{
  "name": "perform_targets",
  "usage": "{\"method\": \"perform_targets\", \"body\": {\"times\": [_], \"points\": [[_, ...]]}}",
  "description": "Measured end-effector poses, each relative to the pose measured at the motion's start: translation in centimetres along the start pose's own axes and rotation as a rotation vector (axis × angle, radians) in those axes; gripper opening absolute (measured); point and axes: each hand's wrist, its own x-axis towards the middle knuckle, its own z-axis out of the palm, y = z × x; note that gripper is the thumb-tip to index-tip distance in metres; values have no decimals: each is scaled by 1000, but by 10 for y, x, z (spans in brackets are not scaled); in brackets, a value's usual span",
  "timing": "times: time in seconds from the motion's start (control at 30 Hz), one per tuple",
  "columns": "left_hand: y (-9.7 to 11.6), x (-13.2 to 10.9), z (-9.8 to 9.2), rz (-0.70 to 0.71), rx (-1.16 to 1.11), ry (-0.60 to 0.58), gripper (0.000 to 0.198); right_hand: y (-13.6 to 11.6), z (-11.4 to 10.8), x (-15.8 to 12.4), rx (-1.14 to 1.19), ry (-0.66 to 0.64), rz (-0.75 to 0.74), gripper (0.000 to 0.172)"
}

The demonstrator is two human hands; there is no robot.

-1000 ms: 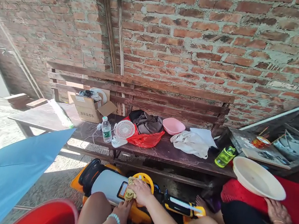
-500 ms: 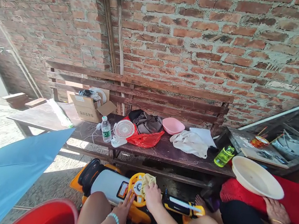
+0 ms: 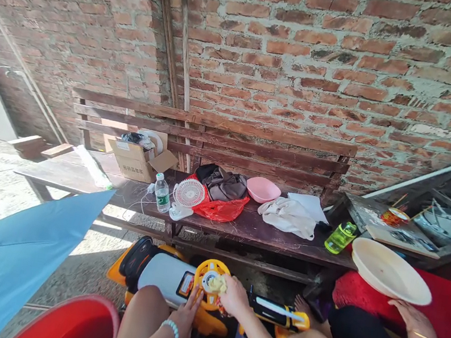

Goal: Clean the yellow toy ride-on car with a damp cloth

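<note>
A yellow toy ride-on car stands between my knees, with a grey-white seat and a yellow steering wheel. My right hand has its fingers closed round a crumpled pale yellow cloth, which lies against the wheel's centre and hides part of it. My left hand, with a beaded bracelet on the wrist, reaches to the wheel's lower left rim. Its first two fingers are stretched out, apart, and touch the rim; the thumb and other fingers are partly hidden.
Behind the car runs a wooden bench with a water bottle, a fan, a pink bowl and cloths. A red tub and blue umbrella stand left. Another person's hand is under a cream basin.
My right hand has brought the cloth slightly down and left onto the wheel's centre, and the cloth looks more bunched. My left hand stays in place. The other person's hand has shifted slightly left.
</note>
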Motion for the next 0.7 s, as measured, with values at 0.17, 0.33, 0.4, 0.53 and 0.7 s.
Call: {"method": "perform_targets", "body": {"times": [0.17, 0.33, 0.4, 0.53, 0.7], "points": [[7, 5, -1, -63, 19, -25, 124, -17, -21, 48, -3, 102, 69, 58], [-17, 4, 22, -47, -62, 180, 105, -60, 24, 47, -118, -30, -194, 51], [-36, -1, 33, -61, -151, 267, 87, -67, 43, 32, -134, -76, -337, 46], [-63, -8, 37, -88, -250, 347, 71, -52, 67, -6, -119, -112, -465, 42], [-40, 0, 17, -59, -168, 367, 90, -17, 68, -39, -50, -80, -397, 38]]}}
